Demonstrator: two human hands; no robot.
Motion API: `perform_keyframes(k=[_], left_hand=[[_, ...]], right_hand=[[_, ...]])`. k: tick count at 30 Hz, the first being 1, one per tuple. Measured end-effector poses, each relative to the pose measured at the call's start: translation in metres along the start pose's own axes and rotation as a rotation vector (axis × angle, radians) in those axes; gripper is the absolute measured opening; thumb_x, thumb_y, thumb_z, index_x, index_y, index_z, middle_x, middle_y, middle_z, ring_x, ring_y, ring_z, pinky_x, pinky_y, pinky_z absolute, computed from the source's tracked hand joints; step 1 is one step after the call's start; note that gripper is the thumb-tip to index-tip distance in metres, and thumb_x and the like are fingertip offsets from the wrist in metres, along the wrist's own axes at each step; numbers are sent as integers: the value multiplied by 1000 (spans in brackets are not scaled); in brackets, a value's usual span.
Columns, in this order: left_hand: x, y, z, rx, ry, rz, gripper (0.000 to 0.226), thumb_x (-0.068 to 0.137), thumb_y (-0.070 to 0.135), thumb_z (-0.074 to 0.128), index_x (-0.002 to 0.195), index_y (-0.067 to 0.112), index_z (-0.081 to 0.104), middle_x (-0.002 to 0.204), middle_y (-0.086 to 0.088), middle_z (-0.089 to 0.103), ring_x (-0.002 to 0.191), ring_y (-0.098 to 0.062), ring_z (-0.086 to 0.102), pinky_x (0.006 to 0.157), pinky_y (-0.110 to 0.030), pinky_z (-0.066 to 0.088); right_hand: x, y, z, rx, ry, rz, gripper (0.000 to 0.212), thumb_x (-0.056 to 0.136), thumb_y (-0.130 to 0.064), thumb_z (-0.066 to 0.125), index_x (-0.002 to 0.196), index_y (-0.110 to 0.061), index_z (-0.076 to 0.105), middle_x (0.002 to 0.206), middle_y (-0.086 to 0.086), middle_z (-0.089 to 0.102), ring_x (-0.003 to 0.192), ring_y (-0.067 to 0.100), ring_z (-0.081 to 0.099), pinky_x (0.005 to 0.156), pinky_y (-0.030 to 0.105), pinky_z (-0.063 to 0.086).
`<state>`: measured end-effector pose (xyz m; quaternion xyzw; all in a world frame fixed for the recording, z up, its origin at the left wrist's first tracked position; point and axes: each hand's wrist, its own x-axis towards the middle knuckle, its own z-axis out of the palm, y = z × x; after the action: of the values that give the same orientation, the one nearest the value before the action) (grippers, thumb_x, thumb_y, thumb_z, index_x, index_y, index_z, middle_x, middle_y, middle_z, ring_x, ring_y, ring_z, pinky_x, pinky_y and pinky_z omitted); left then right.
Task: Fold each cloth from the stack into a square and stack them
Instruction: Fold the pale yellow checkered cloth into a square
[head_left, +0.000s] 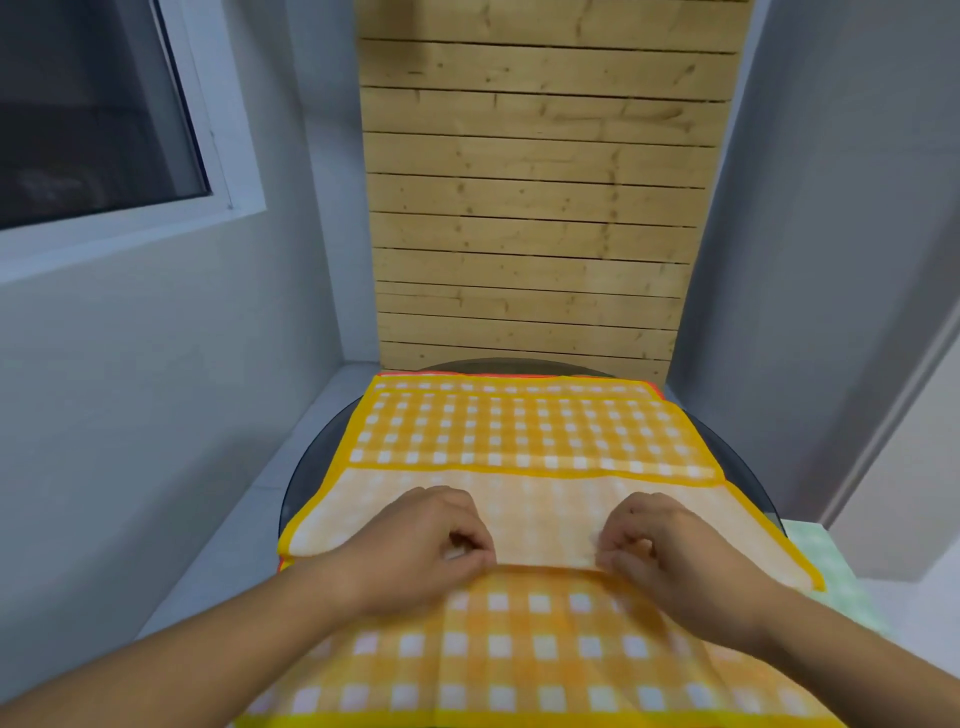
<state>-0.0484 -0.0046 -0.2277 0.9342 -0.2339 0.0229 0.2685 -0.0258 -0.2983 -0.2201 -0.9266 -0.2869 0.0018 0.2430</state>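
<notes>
I see L hand (415, 545) & R hand (670, 551) each pinching the yellow check cloth (519, 431) at its fold edge, lower centre; prob. to keep the crease straight; cloth lies spread over the round table (317, 467), mid-frame.

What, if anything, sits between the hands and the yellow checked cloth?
Nothing visible: left hand and right hand both pinch the yellow checked cloth at its near fold; the fabric ahead lies bare.
</notes>
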Motion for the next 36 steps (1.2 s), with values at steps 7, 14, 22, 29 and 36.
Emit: perform_keyframes(k=[7, 14, 22, 29, 36], left_hand=[[-29, 22, 9, 21, -154, -15, 20, 92, 49, 60, 97, 34, 71, 103, 20, 58, 106, 3, 50, 97, -19, 39], [17, -25, 15, 267, 45, -279, 34, 100, 42, 49, 130, 30, 55, 127, 10, 49, 127, -16, 39, 109, -34, 31], [28, -44, 24, 256, 22, -366, 15, 98, 44, 48, 92, 31, 47, 104, 12, 41, 105, -15, 35, 100, -33, 29], [35, -49, 28, 250, 34, -390, 18, 102, 40, 42, 87, 29, 43, 100, 11, 40, 101, -15, 36, 97, -33, 29], [35, -36, 27, 295, 104, -375, 8, 100, 35, 43, 95, 30, 48, 99, 13, 44, 103, -16, 41, 96, -33, 31]], right_hand=[[-33, -20, 3, 18, -166, 29, 8, 87, -35, 66, 80, -37, 70, 95, -22, 62, 99, -3, 53, 81, 12, 42], [36, 17, 7, -119, 62, 246, 23, 90, -40, 61, 111, -34, 68, 112, -10, 57, 115, 15, 45, 100, 34, 40], [56, 44, 14, -77, -8, 329, 20, 77, -56, 62, 80, -36, 63, 93, -10, 57, 94, 16, 51, 89, 38, 47], [67, 57, 16, 13, -30, 331, 19, 85, -38, 69, 69, -28, 64, 77, -14, 65, 80, 10, 58, 85, 42, 50], [70, 58, 21, 16, -7, 351, 19, 86, -34, 69, 69, -28, 62, 75, -15, 65, 80, 9, 57, 89, 45, 48]])
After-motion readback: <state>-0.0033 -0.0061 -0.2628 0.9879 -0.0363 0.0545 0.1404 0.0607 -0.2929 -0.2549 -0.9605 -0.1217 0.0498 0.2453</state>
